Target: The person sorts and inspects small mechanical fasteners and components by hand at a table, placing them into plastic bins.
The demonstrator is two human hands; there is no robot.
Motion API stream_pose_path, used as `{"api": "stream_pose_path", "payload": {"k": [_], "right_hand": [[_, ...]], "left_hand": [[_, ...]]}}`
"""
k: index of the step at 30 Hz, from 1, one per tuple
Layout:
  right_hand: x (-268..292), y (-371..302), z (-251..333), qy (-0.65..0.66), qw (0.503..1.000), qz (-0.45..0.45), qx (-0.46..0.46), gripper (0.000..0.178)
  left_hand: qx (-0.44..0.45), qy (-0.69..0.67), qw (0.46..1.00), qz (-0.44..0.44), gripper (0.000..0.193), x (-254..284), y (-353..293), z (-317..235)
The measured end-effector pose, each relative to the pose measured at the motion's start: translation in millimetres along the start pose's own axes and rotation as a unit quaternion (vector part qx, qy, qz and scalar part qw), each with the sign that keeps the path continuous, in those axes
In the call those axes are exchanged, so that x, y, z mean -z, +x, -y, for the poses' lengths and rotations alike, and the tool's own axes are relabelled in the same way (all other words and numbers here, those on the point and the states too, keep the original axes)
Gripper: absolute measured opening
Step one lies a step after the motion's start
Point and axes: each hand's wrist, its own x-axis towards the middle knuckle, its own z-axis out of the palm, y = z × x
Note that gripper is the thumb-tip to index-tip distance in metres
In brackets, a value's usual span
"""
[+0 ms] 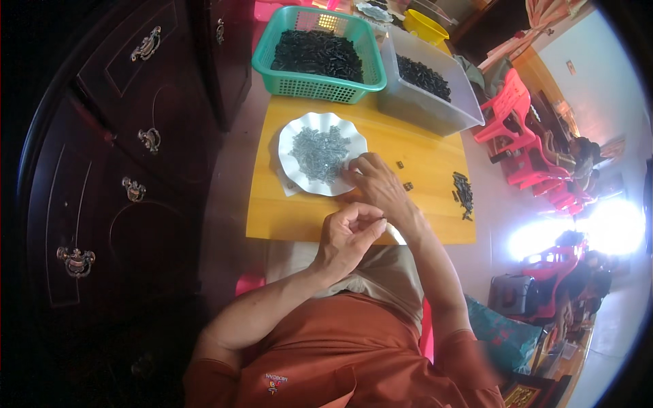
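Note:
My left hand is closed near the table's front edge, thumb and forefinger pinching a small dark piece that barely shows. Just beyond it, my right hand reaches over the right rim of a white scalloped plate. Its fingers are bent together at the edge of a heap of small, clear or silvery parts; what they pinch is hidden. Two small dark pieces lie on the wood to the right of this hand. A pile of slim black pieces sits near the table's right edge.
At the table's far side stand a green perforated basket and a translucent bin, both holding many black pieces. A yellow basin is farther back. Dark drawers rise on the left; pink plastic chairs stand on the right.

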Motion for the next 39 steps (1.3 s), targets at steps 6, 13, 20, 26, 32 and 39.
{"api": "stream_pose_path", "payload": {"k": [6, 13, 20, 26, 32, 39], "right_hand": [[-2, -2, 5, -0.005, 0.999, -0.037, -0.012, 0.034], [-7, -2, 10, 0.010, 0.999, -0.031, -0.011, 0.034], [-8, -2, 10, 0.008, 0.999, -0.033, -0.012, 0.033], [-10, 0, 10, 0.006, 0.999, -0.035, -0.013, 0.034], [-8, 2, 12, 0.022, 0.999, -0.028, -0.019, 0.037], [-13, 3, 10, 0.034, 0.998, -0.031, -0.046, 0.035]], "left_hand": [[-0.001, 0.000, 1.000, -0.004, 0.013, 0, 1, 4], [0.008, -0.006, 1.000, -0.006, 0.013, -1, 0, 3], [0.012, -0.015, 1.000, -0.011, 0.015, -1, -1, 2], [0.004, -0.010, 1.000, -0.011, 0.014, -1, -1, 2], [0.005, -0.007, 1.000, -0.011, 0.014, 1, -1, 2], [0.007, 0.003, 1.000, -0.007, 0.010, -1, 0, 1]]}}
